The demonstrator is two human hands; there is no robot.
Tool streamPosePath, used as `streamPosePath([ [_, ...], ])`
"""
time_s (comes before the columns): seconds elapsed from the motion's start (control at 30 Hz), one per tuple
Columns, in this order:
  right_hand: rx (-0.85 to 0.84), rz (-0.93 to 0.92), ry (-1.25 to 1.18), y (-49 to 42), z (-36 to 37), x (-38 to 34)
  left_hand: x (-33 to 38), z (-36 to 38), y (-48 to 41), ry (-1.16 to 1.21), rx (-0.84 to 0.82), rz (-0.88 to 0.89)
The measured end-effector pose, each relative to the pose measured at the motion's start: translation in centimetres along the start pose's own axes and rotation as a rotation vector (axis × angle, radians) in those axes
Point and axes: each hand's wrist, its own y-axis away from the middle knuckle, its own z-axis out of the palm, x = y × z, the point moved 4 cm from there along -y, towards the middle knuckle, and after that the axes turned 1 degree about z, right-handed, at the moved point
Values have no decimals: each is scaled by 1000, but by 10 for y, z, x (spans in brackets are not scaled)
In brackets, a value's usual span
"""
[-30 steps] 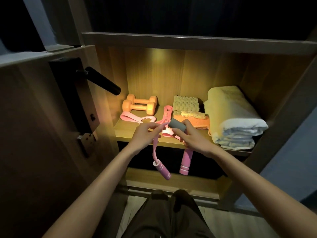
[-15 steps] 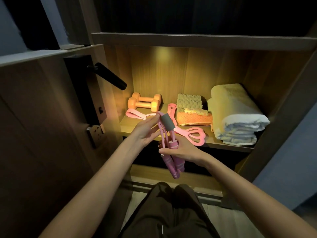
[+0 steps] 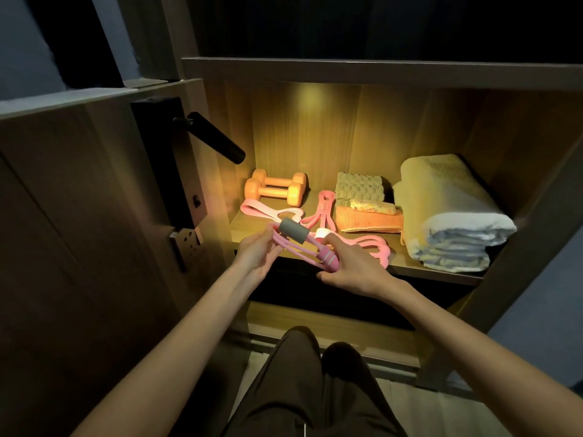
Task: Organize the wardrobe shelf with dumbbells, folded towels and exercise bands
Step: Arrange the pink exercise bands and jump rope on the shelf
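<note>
My left hand [image 3: 257, 252] pinches the pink band [image 3: 293, 236], and the fingers of my right hand [image 3: 350, 268] curl round its handles — folded small, I think, to sit neat. It's over the shelf [image 3: 400, 261] front, dumbbells [image 3: 274, 190] at eleven o'clock, towels [image 3: 448, 212] at two.

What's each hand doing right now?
Left hand: pinches the pink resistance band.
Right hand: grips the same band's handles.
</note>
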Motion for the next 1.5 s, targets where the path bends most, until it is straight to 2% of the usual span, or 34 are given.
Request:
streamPosePath([
  [0.13,-16,-165,157,-18,12,-12,6,-9,-25,88,75,-22],
  [0.2,-42,-187,191,-33,17,-10,12,-11,-42,98,107,-17],
  [0.33,-61,-170,114,-73,21,5,15,-17,-81,-29,130,11],
  [0.43,4,-138,5,-111,25,14,10,-23,-110,-101,150,59],
  [0.53,32,-134,-69,-144,34,23,5,-32,-136,-69,224,63],
  [0.67,-29,-157,-59,-180,54,29,3,-40,-170,6,203,92],
  [0.87,-100,-95,-69,-215,87,36,7,-46,-201,-10,262,117],
  [1.0,-104,-104,-58,-229,103,39,0,-43,-205,-29,232,147],
  [1.07,-127,-88,-78,-235,108,42,-3,-42,-202,-119,190,220],
  [1.13,-177,-57,-203,-242,113,40,-3,-45,-200,-247,176,309],
  [1.23,-262,-11,-341,-254,115,38,-4,-49,-198,-611,170,423],
  [1.37,-344,29,-198,-263,115,41,-6,-48,-201,-1075,34,513],
  [1.5,-232,56,-166,-264,107,45,0,-43,-212,-1371,-47,617],
])
